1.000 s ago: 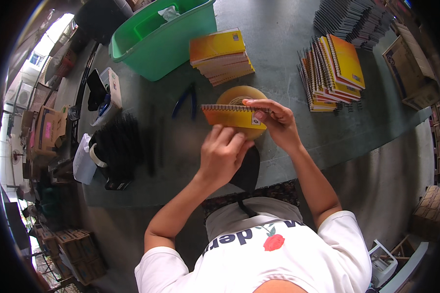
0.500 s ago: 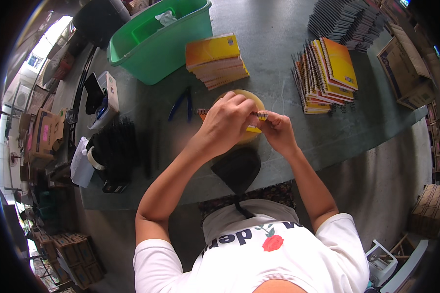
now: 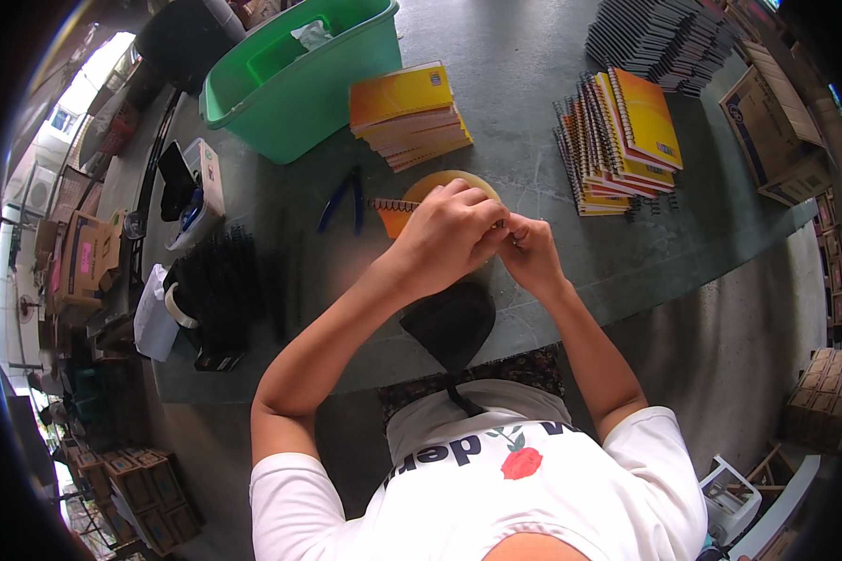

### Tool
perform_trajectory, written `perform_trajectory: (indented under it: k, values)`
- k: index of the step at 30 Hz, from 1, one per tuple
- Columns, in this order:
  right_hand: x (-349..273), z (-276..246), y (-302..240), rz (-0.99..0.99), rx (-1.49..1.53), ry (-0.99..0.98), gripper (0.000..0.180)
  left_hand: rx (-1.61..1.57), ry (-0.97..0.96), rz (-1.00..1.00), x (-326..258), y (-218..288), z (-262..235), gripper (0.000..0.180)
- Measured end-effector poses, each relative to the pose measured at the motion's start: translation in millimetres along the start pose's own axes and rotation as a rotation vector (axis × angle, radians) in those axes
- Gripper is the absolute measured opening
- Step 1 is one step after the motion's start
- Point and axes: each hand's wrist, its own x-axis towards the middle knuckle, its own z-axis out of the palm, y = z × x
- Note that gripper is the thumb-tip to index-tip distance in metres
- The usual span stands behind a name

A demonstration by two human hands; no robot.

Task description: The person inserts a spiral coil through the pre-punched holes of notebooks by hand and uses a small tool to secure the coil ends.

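the left hand [image 3: 454, 224] curls over a small, orange, spiral-bound paper notebook [image 3: 398, 222], grip hidden; the right hand [image 3: 531, 247] pinches its right end. apparent step: coil-end work; next move calls for steady support.

This looks like a notebook-binding workshop: stacked spiral-bound notebooks [image 3: 647, 122] and blue-handled pliers [image 3: 358, 200] lie on a broad table [image 3: 505, 93], with piled cardboard cartons [image 3: 150, 491] around it and a plain grey floor [image 3: 739, 313] below.
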Motion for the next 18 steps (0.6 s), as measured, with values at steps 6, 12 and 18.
perform_trajectory:
  k: [6, 12, 18]
  values:
    - [-4, 5, 1, -0.022, -0.039, 0.048, 0.016, 0.026, 0.029, 0.085, 5, 9, 5, 0.026]
    - [-1, 7, 5, 0.064, 0.111, 0.023, 0.018, 0.078, -0.099, -0.147, 0, 1, -24, 0.029]
    - [-2, 9, 8, 0.006, 0.125, 0.026, 0.018, -0.028, 0.035, 0.007, 3, 3, -6, 0.024]
